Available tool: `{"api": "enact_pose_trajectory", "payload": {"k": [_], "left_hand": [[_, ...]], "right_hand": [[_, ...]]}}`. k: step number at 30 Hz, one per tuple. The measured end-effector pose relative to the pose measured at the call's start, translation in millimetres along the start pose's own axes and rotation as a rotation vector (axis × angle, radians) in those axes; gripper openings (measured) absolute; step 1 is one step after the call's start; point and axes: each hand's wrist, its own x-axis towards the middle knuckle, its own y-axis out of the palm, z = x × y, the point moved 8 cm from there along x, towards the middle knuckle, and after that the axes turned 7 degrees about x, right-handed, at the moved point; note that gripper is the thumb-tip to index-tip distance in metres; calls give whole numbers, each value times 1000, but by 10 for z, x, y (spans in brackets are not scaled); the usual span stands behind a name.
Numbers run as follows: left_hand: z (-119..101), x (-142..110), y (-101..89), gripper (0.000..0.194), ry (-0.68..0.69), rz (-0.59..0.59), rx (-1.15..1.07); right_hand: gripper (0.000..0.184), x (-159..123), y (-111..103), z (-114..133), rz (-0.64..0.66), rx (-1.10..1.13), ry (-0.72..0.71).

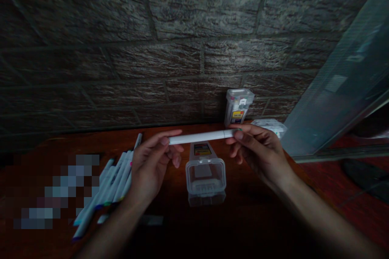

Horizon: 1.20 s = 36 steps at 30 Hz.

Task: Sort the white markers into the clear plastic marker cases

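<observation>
A white marker pen (199, 136) is held level between my two hands, above the table. My left hand (153, 160) pinches its left end between thumb and fingers. At the other end, where a bit of green shows, my right hand (258, 145) grips the capped part. Just below the marker, an open clear plastic case (206, 178) with its lid folded toward me stands on the table; I see nothing in it. Beside my left forearm lies a loose pile of white markers (114, 180) with coloured ends, partly hidden by that arm.
A clear case with markers and a yellow label (238, 107) stands upright against the brick wall (182, 56). Another clear plastic container (273, 126) sits behind my right hand. The brown wooden table (75, 141) ends near a grey frame (331, 77) at right. The far left is pixelated.
</observation>
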Motion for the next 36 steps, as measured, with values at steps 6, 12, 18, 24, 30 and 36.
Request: {"api": "enact_pose_trajectory", "payload": {"k": [6,12,18,24,30,36], "left_hand": [[1,-14,3,20,17,-2,122],[65,-12,-28,23,33,-2,243],[68,-24,-41,22,40,-36,380],[-83,-26,14,13,96,-85,533],[-115,-20,58,11,131,-79,541],[-50,-28,36,19,67,-32,534]], "right_hand": [[18,12,-17,-13,-5,-40,-16],[16,19,-16,-26,5,-51,-24],[20,-1,4,5,-2,-190,-95],[29,-24,19,36,-28,-309,-148],[27,-23,5,39,-29,-343,-153],[22,-24,-8,9,1,-350,-108]]}}
